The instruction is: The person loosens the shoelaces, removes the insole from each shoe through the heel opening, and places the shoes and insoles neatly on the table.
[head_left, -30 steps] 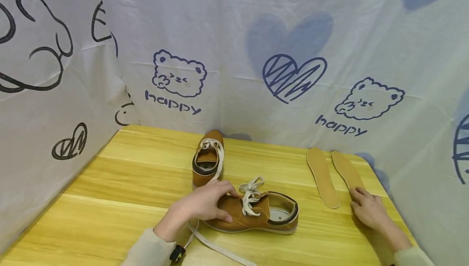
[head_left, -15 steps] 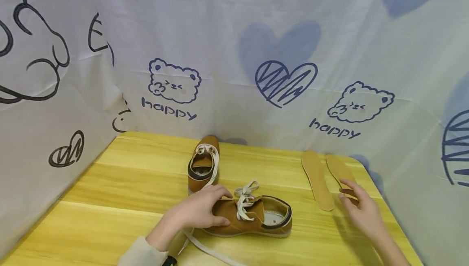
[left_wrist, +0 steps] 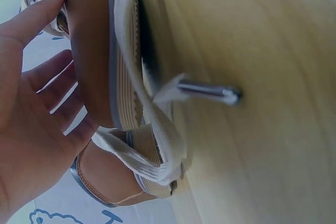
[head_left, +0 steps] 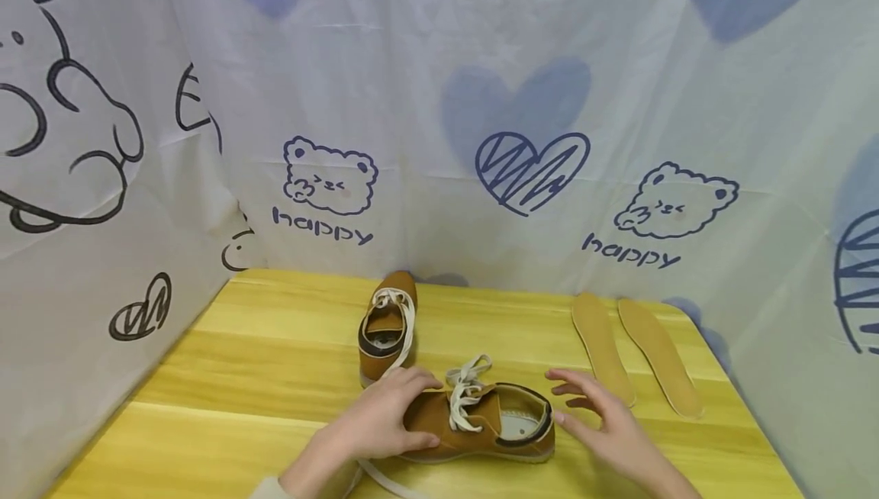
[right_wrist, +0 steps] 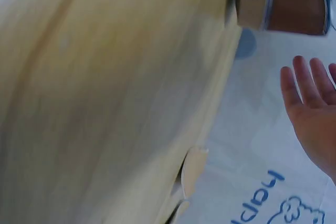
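A brown lace-up shoe (head_left: 484,411) lies lengthwise on the table, toe to the left, its opening and pale inside visible. My left hand (head_left: 384,415) holds its toe, thumb on the near side and fingers over the far side. In the left wrist view, the thumb of my left hand (left_wrist: 39,108) touches the brown upper (left_wrist: 89,40). My right hand (head_left: 604,430) is beside the heel, fingers spread and holding nothing. The right wrist view shows this hand (right_wrist: 317,108) a short gap from the heel (right_wrist: 296,3).
A matching shoe (head_left: 379,365) stands behind, toe toward the curtain (head_left: 426,247). A long white lace (head_left: 384,476) trails on the wooden table (head_left: 226,377). Two tan insoles lie at the right: a left one (head_left: 600,346) and a right one (head_left: 662,358).
My right hand has left the right insole and moved left to the shoe's heel. The left hand stays at the toe. The head view has tilted slightly up.
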Tool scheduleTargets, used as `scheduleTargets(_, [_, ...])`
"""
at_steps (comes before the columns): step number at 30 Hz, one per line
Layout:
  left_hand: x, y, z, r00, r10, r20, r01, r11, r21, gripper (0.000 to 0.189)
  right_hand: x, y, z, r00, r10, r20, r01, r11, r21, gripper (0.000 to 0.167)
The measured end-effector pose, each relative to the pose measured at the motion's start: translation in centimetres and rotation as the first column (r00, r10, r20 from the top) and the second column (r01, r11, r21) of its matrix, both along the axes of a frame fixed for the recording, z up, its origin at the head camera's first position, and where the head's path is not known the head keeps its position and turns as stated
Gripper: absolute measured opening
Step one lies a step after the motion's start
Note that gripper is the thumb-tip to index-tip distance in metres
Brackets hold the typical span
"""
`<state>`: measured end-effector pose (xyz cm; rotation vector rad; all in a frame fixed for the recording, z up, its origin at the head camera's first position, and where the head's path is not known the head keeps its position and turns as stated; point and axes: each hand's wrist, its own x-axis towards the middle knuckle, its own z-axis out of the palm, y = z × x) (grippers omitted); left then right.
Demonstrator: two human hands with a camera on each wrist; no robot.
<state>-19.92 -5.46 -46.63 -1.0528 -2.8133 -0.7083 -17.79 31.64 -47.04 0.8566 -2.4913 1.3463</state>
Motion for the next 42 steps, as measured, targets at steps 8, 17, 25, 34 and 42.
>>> scheduleTargets(8, [0.1, 0.2, -0.2, 1.0, -0.014, -0.021, 0.013, 0.999, -0.04, 0.065, -0.2, -1.4, -1.0, 0.998, 0.032, 0.055, -0.04, 0.988, 0.148, 0.07])
scheduleTargets(17, [0.0, 0.3, 0.0, 1.0, -0.015, -0.001, 0.014, 0.998, -0.054, 0.064, 0.0, -1.8, -0.8, 0.997, 0.018, 0.081, -0.031, 0.986, 0.164, 0.066])
scheduleTargets(25, [-0.3, 0.7, -0.1, 1.0, -0.03, -0.006, 0.03, 0.999, -0.043, 0.063, 1.0, -1.3, -0.6, 0.981, -0.055, 0.186, 0.019, 0.981, 0.191, 0.065])
scheduleTargets(34, [-1.5, 1.5, -0.1, 0.999, -0.038, -0.021, 0.037, 0.999, -0.03, 0.054, 2.9, -0.8, -0.4, 0.971, -0.103, 0.215, 0.073, 0.987, 0.143, 0.063])
scheduleTargets(42, [-2.7, 2.4, 0.3, 0.997, -0.058, -0.054, 0.057, 0.998, -0.026, 0.045, 4.5, -1.2, -0.4, 0.92, -0.149, 0.362, 0.146, 0.989, 0.037, 0.064])
